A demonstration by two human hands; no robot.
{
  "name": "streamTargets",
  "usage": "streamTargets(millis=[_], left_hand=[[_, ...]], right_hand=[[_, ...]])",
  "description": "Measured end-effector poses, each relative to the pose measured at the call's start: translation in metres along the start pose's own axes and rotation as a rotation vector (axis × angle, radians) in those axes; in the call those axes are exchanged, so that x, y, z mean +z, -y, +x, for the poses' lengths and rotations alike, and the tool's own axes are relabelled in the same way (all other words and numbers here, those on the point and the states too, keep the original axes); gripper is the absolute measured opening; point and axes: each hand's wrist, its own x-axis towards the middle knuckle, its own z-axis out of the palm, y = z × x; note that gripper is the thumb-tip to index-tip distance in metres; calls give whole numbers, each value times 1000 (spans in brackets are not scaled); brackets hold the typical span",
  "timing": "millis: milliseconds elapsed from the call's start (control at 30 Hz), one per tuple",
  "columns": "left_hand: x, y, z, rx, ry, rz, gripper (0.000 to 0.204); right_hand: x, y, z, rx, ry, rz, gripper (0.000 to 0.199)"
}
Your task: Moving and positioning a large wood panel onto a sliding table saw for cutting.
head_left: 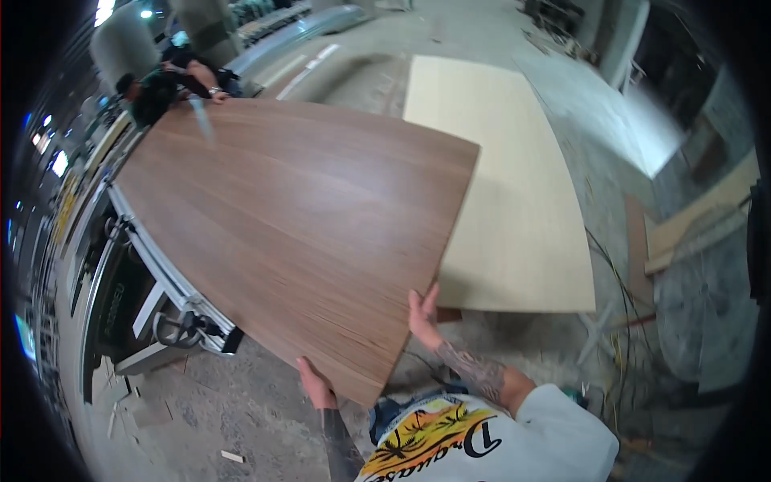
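Between left hand [318, 389] and right hand [424, 316], corner of brown panel [313, 229], both gripping edges.

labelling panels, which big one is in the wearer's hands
The brown panel: the left hand and right hand hold its edges. The pale panel, partly hidden by it, is held by neither.

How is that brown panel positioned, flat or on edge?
Roughly flat: the brown panel shows its broad wood-grain face upward, with the left hand and right hand holding its near end.
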Motion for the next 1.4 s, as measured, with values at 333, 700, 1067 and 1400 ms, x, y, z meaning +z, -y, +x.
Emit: streamTargets(millis=[333, 700, 1067, 1400], left_hand=[[9, -7, -17, 53, 31, 20, 64], [2, 0, -3, 65, 74, -110, 66], [-12, 5, 5, 43, 135, 56, 65], [-12, 11, 8, 56, 99, 47, 64]], right_hand=[[-8, 0, -1, 41, 85, 113, 76], [-2, 22, -9, -108, -57, -125, 74], [-1, 4, -7, -31, -62, -167, 73], [-5, 7, -8, 50, 2, -235, 78]])
